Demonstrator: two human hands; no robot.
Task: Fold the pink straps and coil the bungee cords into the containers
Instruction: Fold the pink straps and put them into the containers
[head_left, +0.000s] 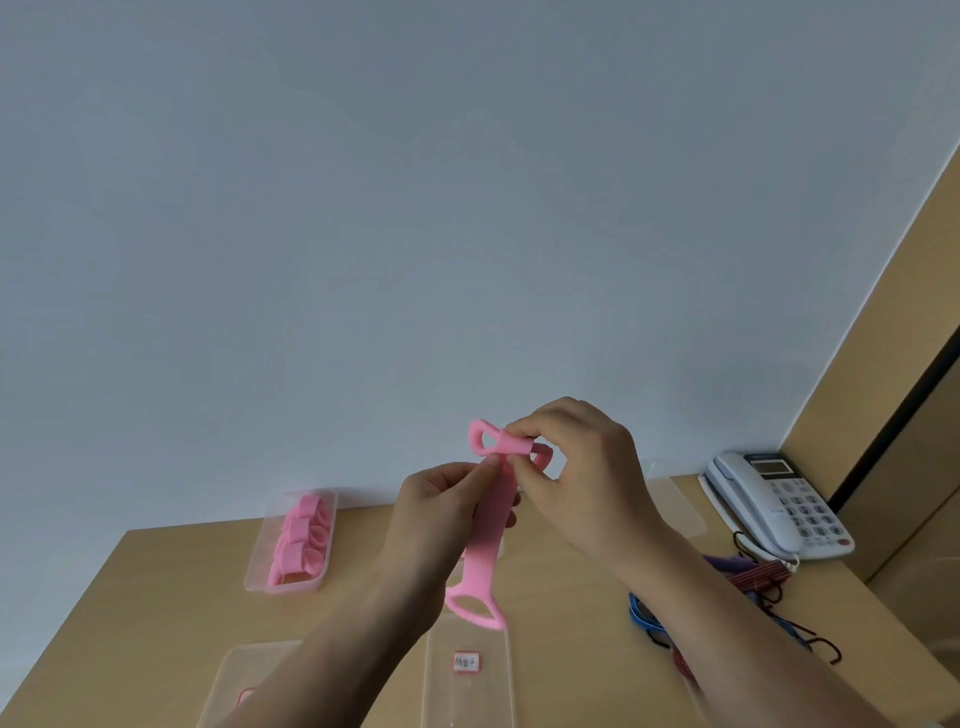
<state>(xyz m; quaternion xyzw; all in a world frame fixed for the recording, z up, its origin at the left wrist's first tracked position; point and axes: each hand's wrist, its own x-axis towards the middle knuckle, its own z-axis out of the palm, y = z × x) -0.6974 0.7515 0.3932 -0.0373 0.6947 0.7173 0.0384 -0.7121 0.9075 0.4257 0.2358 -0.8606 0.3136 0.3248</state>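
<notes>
One pink strap (491, 525) is held in the air by both hands, up over the far end of the labelled box (467, 691). Its top end is folded over into a short roll. The roll is pinched between thumb and curled fingers of the right hand (576, 478), with a small loop sticking out to the left of the pinch. Just under the fold, the strap body is gripped by the left hand (441, 514), thumb and forefinger closed on it. The rest of the strap hangs down, and its lower loop end is seen just above the far edge of the labelled box; contact with the table (182, 597) cannot be told. Far-left of the labelled box, a clear tub (283, 587) is set on the table with folded straps (298, 540) packed inside in a row. Just left of the labelled box, another clear box (244, 680) is partly hidden under the left forearm. Right of the labelled box, blue and red-black cords (644, 618) are lying loose in a heap, partly hidden by the right forearm. Far-right of the labelled box, a grey phone (779, 504) is placed at the table corner, with a clear lid (675, 504) lying flat beside it.
</notes>
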